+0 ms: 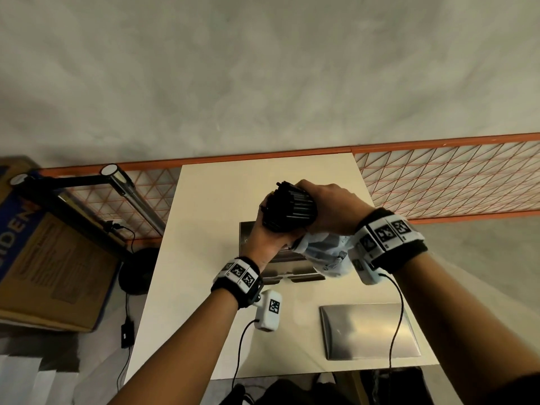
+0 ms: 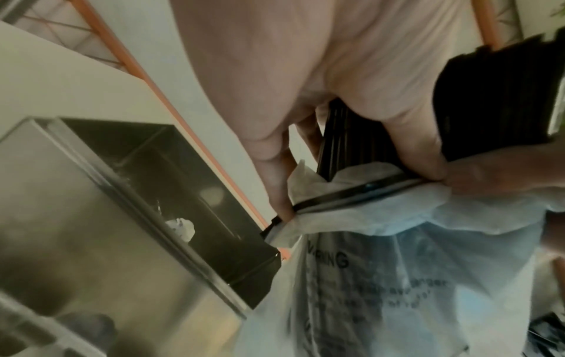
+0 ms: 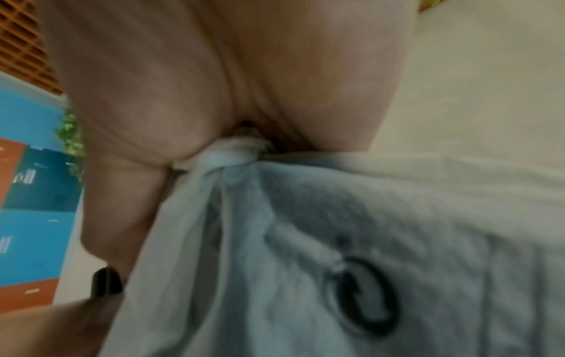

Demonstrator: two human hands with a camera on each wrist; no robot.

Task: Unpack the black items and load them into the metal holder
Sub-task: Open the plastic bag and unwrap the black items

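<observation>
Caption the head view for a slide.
Both hands, left hand and right hand, grip a bundle of black items half out of its plastic bag, above the metal holder.

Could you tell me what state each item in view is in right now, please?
black items: bundled, mostly out of the bag, held above the table.
plastic bag: crumpled, still around the bundle's lower end.
metal holder: open, no black items inside.
metal lid: flat on the table, apart from the holder.
left hand: grips the bundle.
right hand: grips the bag.
</observation>
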